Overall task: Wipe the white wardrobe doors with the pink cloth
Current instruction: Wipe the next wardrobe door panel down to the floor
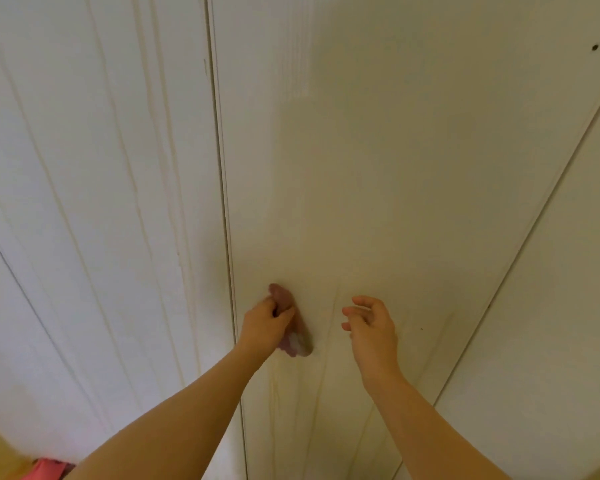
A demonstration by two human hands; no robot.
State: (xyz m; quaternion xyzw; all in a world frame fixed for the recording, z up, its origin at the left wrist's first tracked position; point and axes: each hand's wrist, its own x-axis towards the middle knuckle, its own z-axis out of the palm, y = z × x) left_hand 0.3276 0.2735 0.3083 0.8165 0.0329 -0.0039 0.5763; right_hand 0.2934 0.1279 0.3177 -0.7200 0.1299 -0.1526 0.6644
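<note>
Your left hand (267, 323) is bunching the pink cloth (293, 327) against the white wardrobe door (378, 202), just right of the seam; soft and limp, so keep gripping a wad. Your right hand (371, 327) is hovering nearby, fingers loosely apart, holding nothing.

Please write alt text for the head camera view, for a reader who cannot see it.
A person's left hand grips a pink cloth against a white wardrobe door, near its left edge. The right hand hangs beside it, empty, fingers loosely curled.
</note>
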